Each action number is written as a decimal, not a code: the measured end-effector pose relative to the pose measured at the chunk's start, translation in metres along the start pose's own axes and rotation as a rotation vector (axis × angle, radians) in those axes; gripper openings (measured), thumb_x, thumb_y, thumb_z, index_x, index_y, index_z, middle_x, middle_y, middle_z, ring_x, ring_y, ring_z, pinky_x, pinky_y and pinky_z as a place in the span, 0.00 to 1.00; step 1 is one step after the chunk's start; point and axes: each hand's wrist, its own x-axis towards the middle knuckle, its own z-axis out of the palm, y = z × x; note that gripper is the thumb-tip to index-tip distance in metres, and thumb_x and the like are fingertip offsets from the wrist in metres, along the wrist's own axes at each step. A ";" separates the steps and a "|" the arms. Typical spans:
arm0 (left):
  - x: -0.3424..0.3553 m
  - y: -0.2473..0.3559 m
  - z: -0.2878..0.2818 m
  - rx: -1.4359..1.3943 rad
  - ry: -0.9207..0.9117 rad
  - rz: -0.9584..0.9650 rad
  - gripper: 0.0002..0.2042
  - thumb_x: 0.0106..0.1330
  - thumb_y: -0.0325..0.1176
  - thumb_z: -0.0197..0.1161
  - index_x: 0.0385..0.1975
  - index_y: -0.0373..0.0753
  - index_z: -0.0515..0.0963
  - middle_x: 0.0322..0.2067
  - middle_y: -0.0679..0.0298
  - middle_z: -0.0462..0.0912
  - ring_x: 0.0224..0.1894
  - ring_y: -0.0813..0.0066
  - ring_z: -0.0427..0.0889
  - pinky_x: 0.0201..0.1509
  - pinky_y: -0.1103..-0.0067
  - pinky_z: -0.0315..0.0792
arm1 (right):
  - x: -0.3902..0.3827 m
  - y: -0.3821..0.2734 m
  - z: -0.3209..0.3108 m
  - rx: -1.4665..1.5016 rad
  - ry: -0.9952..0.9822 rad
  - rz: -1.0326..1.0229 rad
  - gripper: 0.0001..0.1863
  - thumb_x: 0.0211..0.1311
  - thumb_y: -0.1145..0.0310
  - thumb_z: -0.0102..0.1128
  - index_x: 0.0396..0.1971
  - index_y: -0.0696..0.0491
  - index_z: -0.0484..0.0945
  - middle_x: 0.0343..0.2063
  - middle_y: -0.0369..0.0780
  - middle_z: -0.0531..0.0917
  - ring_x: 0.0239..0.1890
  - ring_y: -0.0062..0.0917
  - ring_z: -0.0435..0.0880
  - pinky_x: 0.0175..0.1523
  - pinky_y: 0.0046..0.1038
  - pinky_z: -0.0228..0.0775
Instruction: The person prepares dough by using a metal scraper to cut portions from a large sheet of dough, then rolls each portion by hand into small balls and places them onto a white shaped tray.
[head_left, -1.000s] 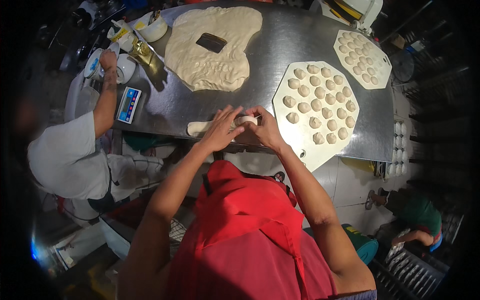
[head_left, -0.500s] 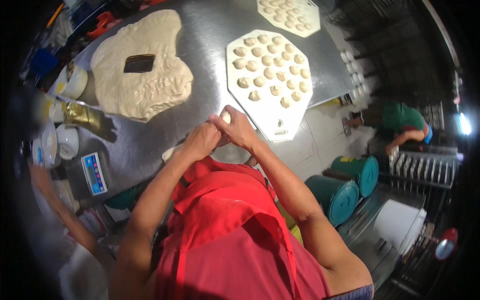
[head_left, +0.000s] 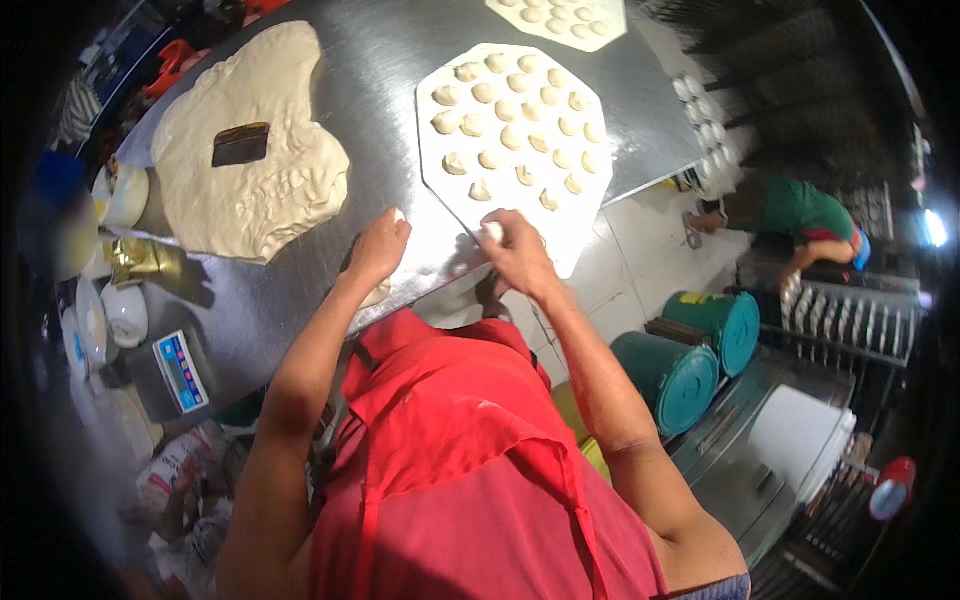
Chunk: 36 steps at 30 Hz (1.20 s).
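My right hand (head_left: pixel 524 258) is closed around a small dough ball (head_left: pixel 493 231) at the near left edge of a white eight-sided board (head_left: pixel 440 185). Rows of similar dough balls cover most of that board. My left hand (head_left: pixel 380 246) is a fist over the steel table (head_left: pixel 385 110), left of the board. A bit of pale dough (head_left: pixel 399 215) shows at the top of this fist, and more dough (head_left: pixel 377 293) shows below the wrist. Farther left lies a big slab of dough (head_left: pixel 215 195), with a dark rectangular scraper (head_left: pixel 241 144) on it.
A second board (head_left: pixel 605 40) of dough balls is at the far edge. Bowls (head_left: pixel 126 314), a golden packet (head_left: pixel 140 260) and a digital scale (head_left: pixel 181 370) stand at left. Green lidded bins (head_left: pixel 665 380) are on the right; beyond them a person in green (head_left: pixel 805 222) bends beside a rack (head_left: pixel 850 325).
My hands have come apart: the right has moved right to the board with the dough ball, the left slightly left. The view has shifted, and a person's arm at lower left has gone.
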 end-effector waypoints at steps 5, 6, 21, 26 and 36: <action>-0.003 -0.044 0.011 0.005 0.321 -0.151 0.17 0.75 0.39 0.53 0.44 0.29 0.81 0.39 0.33 0.86 0.46 0.30 0.85 0.53 0.49 0.76 | 0.046 0.035 -0.034 -0.055 0.160 -0.067 0.20 0.66 0.72 0.70 0.57 0.57 0.80 0.50 0.54 0.82 0.47 0.52 0.86 0.55 0.45 0.80; -0.002 -0.033 0.014 0.026 0.349 -0.171 0.17 0.75 0.39 0.54 0.42 0.29 0.81 0.38 0.33 0.86 0.45 0.30 0.85 0.51 0.49 0.76 | 0.056 0.045 -0.037 -0.034 0.145 -0.066 0.20 0.66 0.72 0.70 0.57 0.57 0.80 0.50 0.54 0.82 0.47 0.52 0.86 0.55 0.45 0.80; 0.000 -0.027 0.031 0.197 0.513 -0.174 0.16 0.71 0.39 0.57 0.36 0.28 0.81 0.33 0.34 0.85 0.42 0.29 0.85 0.46 0.47 0.75 | -0.037 0.108 -0.089 -0.232 0.041 0.392 0.16 0.69 0.59 0.71 0.41 0.56 0.77 0.33 0.49 0.86 0.36 0.46 0.86 0.42 0.41 0.76; 0.005 -0.023 0.018 0.088 0.434 -0.100 0.17 0.71 0.40 0.58 0.37 0.28 0.81 0.36 0.33 0.85 0.43 0.30 0.86 0.49 0.48 0.76 | -0.059 0.173 -0.045 0.154 0.412 0.433 0.21 0.62 0.59 0.78 0.36 0.58 0.76 0.28 0.41 0.80 0.32 0.31 0.80 0.43 0.35 0.75; 0.005 -0.030 0.027 0.071 0.352 0.010 0.19 0.71 0.42 0.56 0.38 0.29 0.83 0.37 0.32 0.86 0.44 0.30 0.86 0.52 0.48 0.78 | -0.050 0.211 -0.037 -0.093 0.477 0.380 0.26 0.57 0.63 0.83 0.35 0.57 0.69 0.23 0.39 0.78 0.17 0.23 0.74 0.21 0.32 0.70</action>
